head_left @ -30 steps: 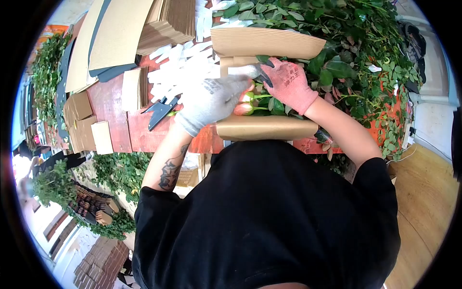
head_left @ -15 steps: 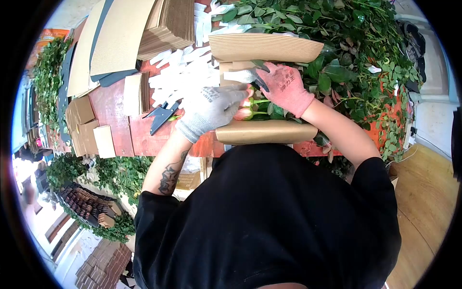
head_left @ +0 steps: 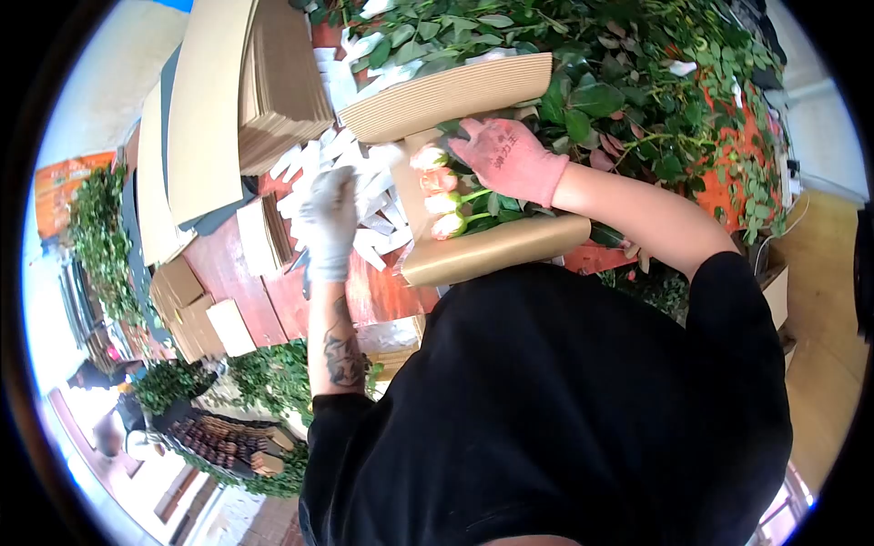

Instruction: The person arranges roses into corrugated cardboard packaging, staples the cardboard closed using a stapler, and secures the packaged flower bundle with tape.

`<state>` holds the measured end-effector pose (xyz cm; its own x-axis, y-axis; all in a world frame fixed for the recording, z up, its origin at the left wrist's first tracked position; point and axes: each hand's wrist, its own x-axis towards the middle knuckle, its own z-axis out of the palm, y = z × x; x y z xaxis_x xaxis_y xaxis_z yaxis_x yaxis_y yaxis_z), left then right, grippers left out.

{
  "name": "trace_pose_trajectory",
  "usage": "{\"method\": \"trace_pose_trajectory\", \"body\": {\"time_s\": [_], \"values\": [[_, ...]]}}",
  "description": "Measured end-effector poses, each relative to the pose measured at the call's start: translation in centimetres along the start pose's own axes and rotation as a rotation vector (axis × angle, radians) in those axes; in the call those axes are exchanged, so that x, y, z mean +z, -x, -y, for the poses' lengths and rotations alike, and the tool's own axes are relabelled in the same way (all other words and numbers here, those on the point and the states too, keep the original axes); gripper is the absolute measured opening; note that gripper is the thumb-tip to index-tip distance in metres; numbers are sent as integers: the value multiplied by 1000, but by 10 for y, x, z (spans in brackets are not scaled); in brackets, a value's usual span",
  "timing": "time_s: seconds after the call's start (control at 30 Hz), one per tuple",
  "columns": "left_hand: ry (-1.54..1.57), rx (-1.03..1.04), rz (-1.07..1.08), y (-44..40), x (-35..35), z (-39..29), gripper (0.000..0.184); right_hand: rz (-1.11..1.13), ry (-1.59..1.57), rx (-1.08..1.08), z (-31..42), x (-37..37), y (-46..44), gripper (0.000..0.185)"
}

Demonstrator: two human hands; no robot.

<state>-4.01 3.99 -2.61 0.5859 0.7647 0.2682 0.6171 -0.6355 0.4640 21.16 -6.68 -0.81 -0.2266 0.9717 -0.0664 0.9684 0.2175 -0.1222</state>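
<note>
Pink and cream roses [head_left: 439,180] lie in a column on brown corrugated cardboard [head_left: 496,250], whose near and far edges curl up. My right hand [head_left: 510,159], in a pink glove with dark fingertips, lies over the stems just right of the top blooms, fingers apart. My left hand [head_left: 330,214], in a grey glove and blurred by motion, is over the loose white strips [head_left: 378,214] left of the roses. Its fingers are curled together; what they hold is too blurred to make out.
A tall stack of cardboard sheets [head_left: 282,86] stands at the back left, with smaller cardboard pieces [head_left: 264,237] nearer. Leafy stems [head_left: 628,100] cover the right and back of the red table [head_left: 364,296]. More greenery [head_left: 100,241] is at the far left.
My left hand has moved left, away from the roses to the white strips, uncovering the blooms. The strip at my right fingertips no longer shows there. The whole view has tilted.
</note>
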Motion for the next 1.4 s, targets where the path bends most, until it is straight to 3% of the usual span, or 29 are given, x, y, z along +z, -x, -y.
{"method": "trace_pose_trajectory", "body": {"time_s": [0.07, 0.1, 0.13, 0.23, 0.27, 0.33, 0.47, 0.6, 0.63, 0.73, 0.77, 0.83, 0.9, 0.97, 1.1, 1.17, 1.23, 1.37, 1.4], "values": [[-136, -20, 53, 4, -25, -4, 21, 17, 17, -1, 0, -3, 0, 34], [2, -32, 100, 7, -33, -15, 24, 38, 37, -20, 0, -5, -3, 33], [73, 63, 180, 4, -44, -40, 25, -81, 6, -31, 1, -1, 0, 31], [207, 281, 440, -7, -49, -98, 34, -17, 54, -3, 2, 2, -3, 30], [203, 261, 425, -6, -40, -100, 34, 53, 34, 17, 3, -3, -5, 33], [84, 162, 692, -5, -24, -98, 45, 31, 11, 1, -1, -4, -4, 36], [69, 183, 725, 0, -24, -93, 46, 25, 21, 1, 0, -5, 1, 44], [146, 151, 664, 2, -20, -89, 44, -72, 34, -31, -1, -1, 3, 44], [195, 163, 631, 3, -19, -87, 43, 43, -30, 42, 0, -5, -1, 42], [325, 134, 531, 3, -26, -80, 37, -254, -8, -26, -7, 11, 1, 33], [359, 83, 485, 5, -25, -72, 37, -155, -91, 13, -6, 4, -2, 34], [561, 26, 144, 22, -28, -50, 25, -134, -59, 56, -3, 7, -3, 35], [605, -270, 49, 45, -32, -32, 19, -66, -118, -1, 0, 4, -2, 36], [606, -344, -190, 70, -14, -6, 16, -137, -74, 2, -2, 5, -5, 40], [706, -481, -237, 126, 25, 9, 16, -52, -40, 84, -13, 14, 12, 45], [718, -355, -231, 139, 43, 14, 13, 73, -85, 118, -16, 11, 9, 46], [754, -384, -264, 145, 55, 15, 7, 11, -104, 97, -13, 8, 9, 44], [616, -308, -289, 146, 67, 18, 17, -29, -14, -27, -17, 7, 8, 38], [607, -313, -282, 147, 67, 17, 18, -43, -75, 55, -11, 7, 7, 38]]}}
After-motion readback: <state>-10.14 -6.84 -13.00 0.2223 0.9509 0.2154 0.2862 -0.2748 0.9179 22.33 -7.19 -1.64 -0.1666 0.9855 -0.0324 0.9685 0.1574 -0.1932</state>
